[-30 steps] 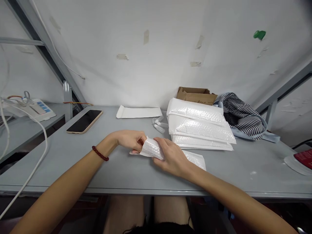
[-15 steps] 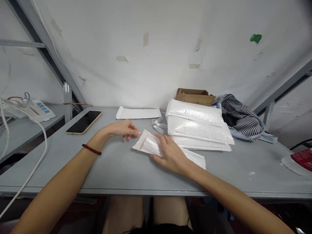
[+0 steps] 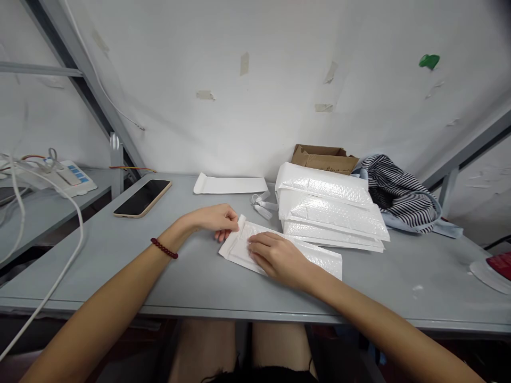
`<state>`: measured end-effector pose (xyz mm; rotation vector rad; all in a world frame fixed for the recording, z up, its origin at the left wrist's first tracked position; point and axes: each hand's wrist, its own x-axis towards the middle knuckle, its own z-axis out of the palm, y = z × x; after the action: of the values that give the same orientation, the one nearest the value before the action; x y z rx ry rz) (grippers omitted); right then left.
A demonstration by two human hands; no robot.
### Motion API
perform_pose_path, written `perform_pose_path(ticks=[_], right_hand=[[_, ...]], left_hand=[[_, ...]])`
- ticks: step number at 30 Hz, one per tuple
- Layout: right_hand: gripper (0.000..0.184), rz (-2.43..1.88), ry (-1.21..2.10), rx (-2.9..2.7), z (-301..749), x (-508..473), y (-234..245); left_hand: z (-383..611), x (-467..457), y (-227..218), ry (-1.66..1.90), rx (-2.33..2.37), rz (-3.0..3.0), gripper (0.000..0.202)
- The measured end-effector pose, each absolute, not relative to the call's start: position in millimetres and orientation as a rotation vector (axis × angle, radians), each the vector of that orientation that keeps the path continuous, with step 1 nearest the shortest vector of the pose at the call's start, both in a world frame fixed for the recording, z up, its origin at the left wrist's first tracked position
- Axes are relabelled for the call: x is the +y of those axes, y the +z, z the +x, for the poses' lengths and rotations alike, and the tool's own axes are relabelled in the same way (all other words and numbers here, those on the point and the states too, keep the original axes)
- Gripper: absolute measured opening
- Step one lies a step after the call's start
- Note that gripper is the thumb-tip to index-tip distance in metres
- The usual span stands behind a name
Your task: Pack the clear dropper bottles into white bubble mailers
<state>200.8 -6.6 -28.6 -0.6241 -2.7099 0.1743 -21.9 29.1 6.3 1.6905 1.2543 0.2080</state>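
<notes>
A white bubble mailer (image 3: 325, 259) lies slantwise on the grey table in front of me, its flap end toward the left. My left hand (image 3: 223, 221) is closed, thumb and fingers pinching the upper corner of that flap end. Across the middle of the mailer rests my right hand (image 3: 281, 259), its fingers bent a little and lying on the surface. The part under the palm is hidden. Just behind the mailer is a small clear plastic packet (image 3: 262, 206) with white pieces. Several more bubble mailers (image 3: 331, 207) are stacked to the right.
One flat white mailer (image 3: 233, 185) lies by the wall. A phone (image 3: 142, 198) is on the left, near a white cable (image 3: 75, 234). Behind the stack stand a cardboard box (image 3: 325, 158) and a striped cloth bag (image 3: 399, 194). A red-and-white object (image 3: 495, 271) sits at the right edge.
My left hand has moved right and taken hold of the mailer's flap corner. My right hand still lies on the mailer, with its fingers drawn closer together. The view has shifted slightly.
</notes>
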Motion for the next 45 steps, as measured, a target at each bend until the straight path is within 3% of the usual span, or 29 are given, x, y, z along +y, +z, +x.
perform_pose_path(ticks=[9, 15, 19, 24, 27, 29, 36, 42, 45], right_hand=[[0.025, -0.649, 0.331, -2.71, 201, -9, -21], [0.042, -0.796, 0.167, -2.771, 200, -10, -24], [0.049, -0.827, 0.191, -2.803, 202, -9, -27], [0.071, -0.855, 0.243, -2.84, 204, -10, -22], [0.066, -0.906, 0.3, -2.863, 204, -10, -17], [0.058, -0.932, 0.323, -2.86, 204, -11, -14], [0.053, -0.963, 0.405, -2.823, 203, -11, -7], [0.044, -0.915, 1.128, -2.326, 219, -1, 14], [0.033, -0.935, 1.401, -2.127, 226, 5, 29]], left_hand=[[-5, 25, -2, 0.148, 1.145, 1.708, 0.02], [-7, 26, -4, 0.174, 1.168, 1.753, 0.019], [-9, 29, -5, 0.176, 1.203, 1.749, 0.033], [-12, 29, -5, 0.115, 1.215, 1.796, 0.053], [-15, 28, -3, 0.107, 1.229, 1.785, 0.081], [-18, 28, -1, 0.113, 1.211, 1.79, 0.088], [-30, 31, 4, 0.215, 1.185, 1.844, 0.071], [-14, 18, 16, 0.321, 0.902, 1.998, 0.057], [1, 8, 17, 0.527, 0.898, 2.0, 0.031]])
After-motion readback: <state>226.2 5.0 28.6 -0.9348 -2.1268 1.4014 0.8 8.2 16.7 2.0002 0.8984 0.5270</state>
